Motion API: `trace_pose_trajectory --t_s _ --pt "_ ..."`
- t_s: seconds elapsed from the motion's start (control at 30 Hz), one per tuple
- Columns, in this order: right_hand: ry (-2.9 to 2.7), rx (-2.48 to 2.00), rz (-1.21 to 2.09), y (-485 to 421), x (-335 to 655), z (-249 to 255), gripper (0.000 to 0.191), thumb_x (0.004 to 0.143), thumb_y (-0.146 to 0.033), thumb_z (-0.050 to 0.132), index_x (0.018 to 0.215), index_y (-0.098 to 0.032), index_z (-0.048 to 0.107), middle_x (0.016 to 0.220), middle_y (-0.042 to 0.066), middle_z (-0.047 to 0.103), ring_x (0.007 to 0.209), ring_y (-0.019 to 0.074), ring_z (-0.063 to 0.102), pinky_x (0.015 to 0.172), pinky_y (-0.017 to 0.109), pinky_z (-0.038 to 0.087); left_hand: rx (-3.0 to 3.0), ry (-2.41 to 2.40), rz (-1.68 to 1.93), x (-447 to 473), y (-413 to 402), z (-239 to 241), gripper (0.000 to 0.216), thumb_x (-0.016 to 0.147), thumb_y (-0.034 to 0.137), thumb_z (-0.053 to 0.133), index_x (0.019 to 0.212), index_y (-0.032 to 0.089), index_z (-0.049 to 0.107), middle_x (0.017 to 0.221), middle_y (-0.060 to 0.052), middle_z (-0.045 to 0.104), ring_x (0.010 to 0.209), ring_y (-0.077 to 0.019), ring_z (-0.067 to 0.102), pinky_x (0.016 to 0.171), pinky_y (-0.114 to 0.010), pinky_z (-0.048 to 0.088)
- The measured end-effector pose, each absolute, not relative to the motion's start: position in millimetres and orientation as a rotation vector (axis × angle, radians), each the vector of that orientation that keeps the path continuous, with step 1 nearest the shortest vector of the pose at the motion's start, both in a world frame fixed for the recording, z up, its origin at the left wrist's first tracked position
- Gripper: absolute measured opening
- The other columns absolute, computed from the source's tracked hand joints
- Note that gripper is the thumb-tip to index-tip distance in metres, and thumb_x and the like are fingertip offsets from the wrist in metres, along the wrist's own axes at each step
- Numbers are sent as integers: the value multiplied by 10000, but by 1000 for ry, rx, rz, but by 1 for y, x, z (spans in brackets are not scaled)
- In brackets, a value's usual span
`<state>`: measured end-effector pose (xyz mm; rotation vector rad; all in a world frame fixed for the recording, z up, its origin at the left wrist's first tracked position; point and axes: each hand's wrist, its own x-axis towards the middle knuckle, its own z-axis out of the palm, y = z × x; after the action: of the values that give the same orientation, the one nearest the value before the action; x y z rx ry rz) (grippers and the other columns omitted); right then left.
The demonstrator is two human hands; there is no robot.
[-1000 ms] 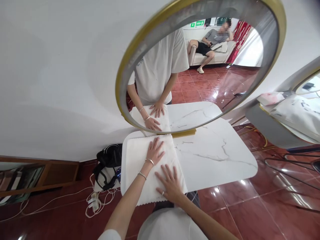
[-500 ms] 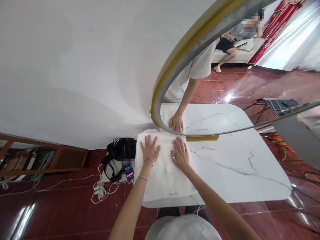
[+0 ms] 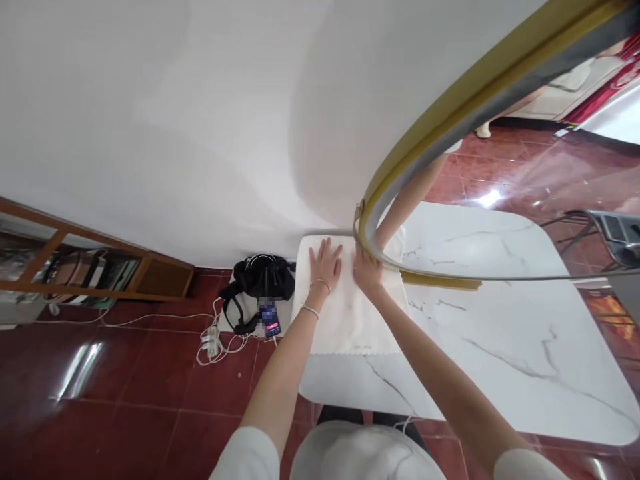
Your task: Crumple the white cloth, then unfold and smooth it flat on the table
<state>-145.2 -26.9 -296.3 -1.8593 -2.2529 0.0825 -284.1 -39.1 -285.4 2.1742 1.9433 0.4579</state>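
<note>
A white cloth (image 3: 340,327) with a scalloped edge lies spread on the white marble-patterned table (image 3: 480,373). My left hand (image 3: 325,265) rests flat on its far left part, fingers spread, with bracelets on the wrist. On the cloth's far right part is my right hand (image 3: 369,277), right at the lower edge of the round mirror (image 3: 375,247). The mirror's rim covers its fingers, so their shape does not show. My right arm also appears as a reflection in the glass.
Left of the table, a black bag (image 3: 265,277) and a lit phone (image 3: 271,320) lie on a low white surface. White cables (image 3: 215,343) run over the red tiled floor (image 3: 140,400). A wooden cabinet (image 3: 160,273) stands along the wall at left.
The cloth has slid away from the table's front edge toward the wall, both hands moving with it. My right hand has gone in against the mirror rim. The view has shifted left.
</note>
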Motion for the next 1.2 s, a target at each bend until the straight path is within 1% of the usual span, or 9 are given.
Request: trace_pose_trajectory --t_s 0.13,0.3,0.4,0.53,0.67,0.83,0.97,1.07,1.2 --pt "-2337 -1687 81 -68 -140 -292 495 924 -115 276 1382 -156 461 1463 102 427 1381 244 316 1114 438 270 2150 1979 446 -288 -86 -285 472 958 352 375 1424 291 399 1579 -80 217 1454 -304 173 1135 -650 19" --pt "-2302 -1629 -3 -108 -134 -299 573 943 -364 385 1463 -131 323 1527 147 301 1436 300 164 1128 513 218 2123 2035 484 -301 -147 -288 576 913 449 480 1455 311 344 1606 -71 85 1467 -319 90 1161 -575 107" --pt "-2259 -1714 -4 -92 -142 -298 597 955 -412 347 1463 -99 320 1520 181 299 1423 327 183 1111 521 232 2095 2085 495 -301 -141 -288 589 900 466 501 1451 322 352 1607 -72 85 1469 -314 74 1170 -537 123" --pt "-2272 -1863 124 -43 -153 -294 583 956 -411 305 1437 -92 377 1474 199 374 1327 379 343 1035 548 308 2048 2146 488 -292 -101 -285 578 895 471 504 1437 308 384 1598 -83 138 1464 -329 97 1166 -550 120" --pt "-2322 -1856 195 -10 -155 -294 560 951 -392 300 1430 -117 391 1415 183 458 1250 372 435 979 540 367 2039 2152 477 -294 -76 -283 573 891 464 513 1428 292 407 1587 -91 184 1462 -321 123 1166 -535 134" --pt "-2394 -1721 155 -31 -160 -295 579 958 -414 331 1472 -146 319 1520 142 315 1398 354 228 1081 546 258 2002 2170 534 -315 -97 -287 559 898 459 514 1417 270 423 1579 -101 209 1447 -289 209 1141 -497 246" --pt "-2457 -1456 106 -83 -164 -294 542 963 -390 361 1457 -170 344 1543 126 267 1445 313 121 1142 564 146 1999 2136 617 -332 -153 -286 604 905 433 514 1447 204 373 1608 -100 6 1446 -323 193 1125 -452 313" --pt "-2374 -1483 81 -123 -151 -293 549 964 -352 379 1478 -180 294 1546 122 262 1453 290 111 1145 539 187 2086 2074 533 -333 -203 -280 656 912 406 507 1489 199 275 1603 -97 -75 1457 -340 128 1148 -490 264" --pt "-2211 -1733 14 -150 -124 -291 632 962 -371 387 1514 -147 178 1567 153 186 1456 306 95 1129 522 233 2168 2063 430 -321 -238 -276 709 888 423 530 1500 207 244 1601 -110 -54 1455 -372 89 1148 -551 217"
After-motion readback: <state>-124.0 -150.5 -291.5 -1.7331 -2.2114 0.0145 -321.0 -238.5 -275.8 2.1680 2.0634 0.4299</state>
